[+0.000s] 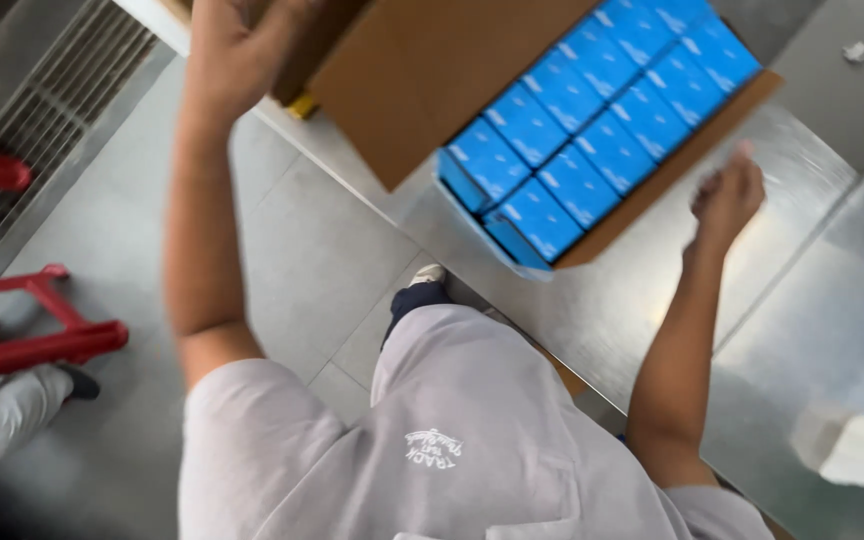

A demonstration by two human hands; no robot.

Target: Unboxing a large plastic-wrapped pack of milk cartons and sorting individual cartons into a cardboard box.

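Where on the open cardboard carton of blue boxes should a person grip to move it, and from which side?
Probably by its two short ends, low down, one hand at each. The cardboard carton lies open on the metal table, packed with blue boxes, so its flaps would likely bend. The left hand is already at the far end; the right hand is beside the near long edge.

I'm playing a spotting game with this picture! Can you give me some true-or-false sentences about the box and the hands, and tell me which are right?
1. The small boxes in the cardboard carton are blue. True.
2. The left hand rests on the carton's flap. True.
3. The right hand holds a blue box. False: it is closed, beside the carton, holding nothing visible.
4. The carton sits on the floor. False: it sits on a shiny metal table.
5. The stools are green. False: they are red.
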